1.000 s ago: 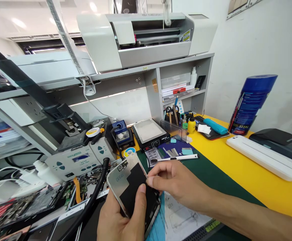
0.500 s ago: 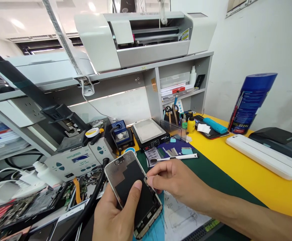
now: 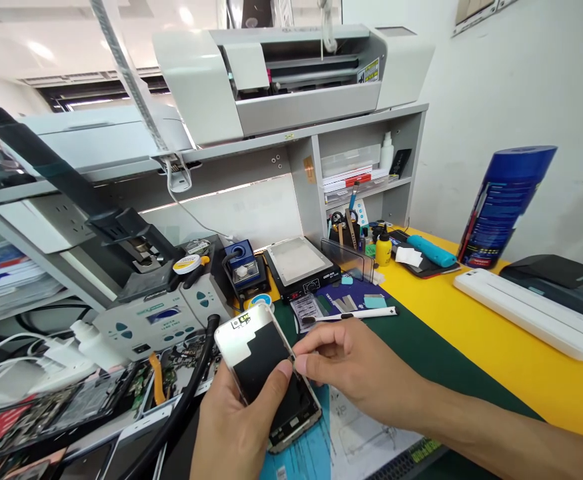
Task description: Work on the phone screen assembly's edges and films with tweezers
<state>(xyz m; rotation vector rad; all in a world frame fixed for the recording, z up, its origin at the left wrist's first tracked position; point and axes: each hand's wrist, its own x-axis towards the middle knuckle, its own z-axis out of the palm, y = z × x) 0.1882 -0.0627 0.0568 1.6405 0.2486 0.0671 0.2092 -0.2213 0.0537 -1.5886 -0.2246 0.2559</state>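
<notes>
Yel bench (image 3: 476, 320) w/ grn mat (image 3: 426, 350) on it; lg wht machine (image 3: 311, 100) up on shelf at back. Gry ctrl unit (image 3: 171, 328) L side, blk hose (image 3: 202, 363) in front. LH (image 3: 239, 427) grips phone panel (image 3: 261, 353), thumb over blk back; panel tilted, above blue sheet (image 3: 311, 450). RH (image 3: 359, 367) thumb + index pinched tog. at panel's R edge, can't tell if anything betw. tips. Wht-handled brush (image 3: 366, 313) beyond RH; yel bottle (image 3: 383, 250) upright on bench

Phone screen assembly (image 3: 259, 362), inner side facing camera: bright silver metal plate (image 3: 232, 339) at top end, stepped black sheet (image 3: 255, 351) below. Lower centre of frame, tilted, top end toward upper left, held in left hand (image 3: 236, 421).
</notes>
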